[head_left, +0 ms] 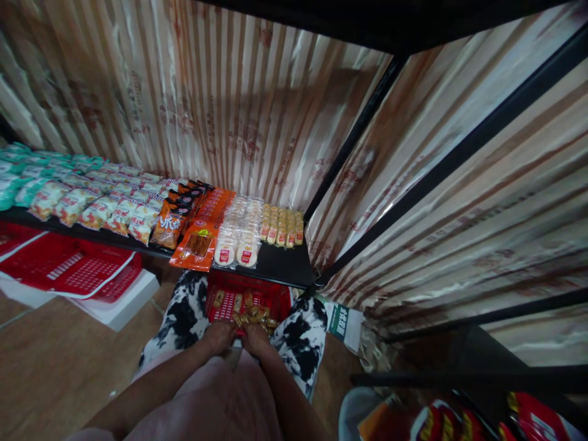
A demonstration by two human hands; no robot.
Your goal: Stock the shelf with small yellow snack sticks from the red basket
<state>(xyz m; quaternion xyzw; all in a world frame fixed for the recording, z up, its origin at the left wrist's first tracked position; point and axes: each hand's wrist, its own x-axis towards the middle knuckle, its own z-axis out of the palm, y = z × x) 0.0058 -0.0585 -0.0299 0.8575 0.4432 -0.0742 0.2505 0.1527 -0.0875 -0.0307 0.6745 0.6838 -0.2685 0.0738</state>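
Note:
A red plastic basket [271, 298] sits between my knees, below the front edge of a black shelf. Several small wrapped snacks [257, 315] lie loose inside it, most of them heaped at its near right. My left hand [219, 338] is closed at the basket's near rim. Close beside it, my right hand [257, 339] is also closed at that rim, just under the heap of snacks. The fingertips of both hands are partly hidden and dim.
On the black shelf [280, 263] stand rows of small yellow packs [282, 226], round white crackers [236, 239], orange packets [202, 236] and white snack bags [119, 208]. Another red basket [92, 269] lies at left. Black rack bars [413, 190] slant along the right. A bucket [351, 410] stands lower right.

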